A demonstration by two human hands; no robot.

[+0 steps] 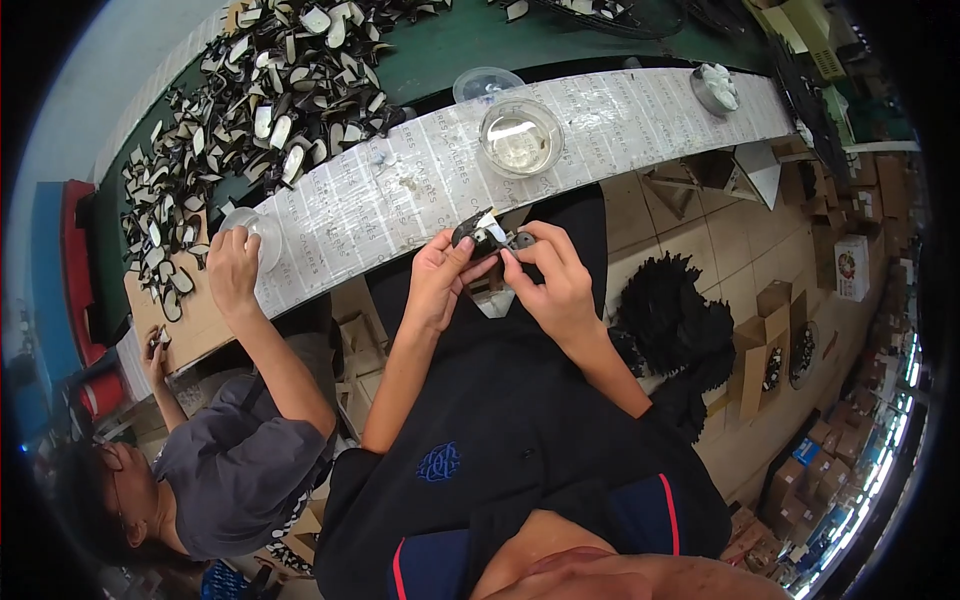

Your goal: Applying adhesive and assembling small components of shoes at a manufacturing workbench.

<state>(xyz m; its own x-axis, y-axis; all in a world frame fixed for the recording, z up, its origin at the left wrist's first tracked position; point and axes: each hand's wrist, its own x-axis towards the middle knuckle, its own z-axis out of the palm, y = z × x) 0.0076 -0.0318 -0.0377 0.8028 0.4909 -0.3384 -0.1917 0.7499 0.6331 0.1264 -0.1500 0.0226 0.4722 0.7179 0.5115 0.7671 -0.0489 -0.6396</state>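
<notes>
My left hand [436, 282] pinches a small black piece with a white, sole-shaped face [478, 232], held just off the near edge of the table. My right hand [556, 275] has its thumb and fingers closed at the right end of the same piece, where a dark rounded part shows. My fingers hide some of it, and I cannot tell whether that part is separate. Beyond my hands, a clear round bowl [488, 128] stands on the paper-covered table [400, 205]. It seems to hold some clear liquid.
A large heap of similar black-and-white pieces [285, 95] covers the far left. A co-worker's hand [235, 268] is at a clear cup [270, 245]; their other hand holds a small piece. A tub of white material [705, 95], black cloth [675, 320] and cardboard boxes [760, 340] are at right.
</notes>
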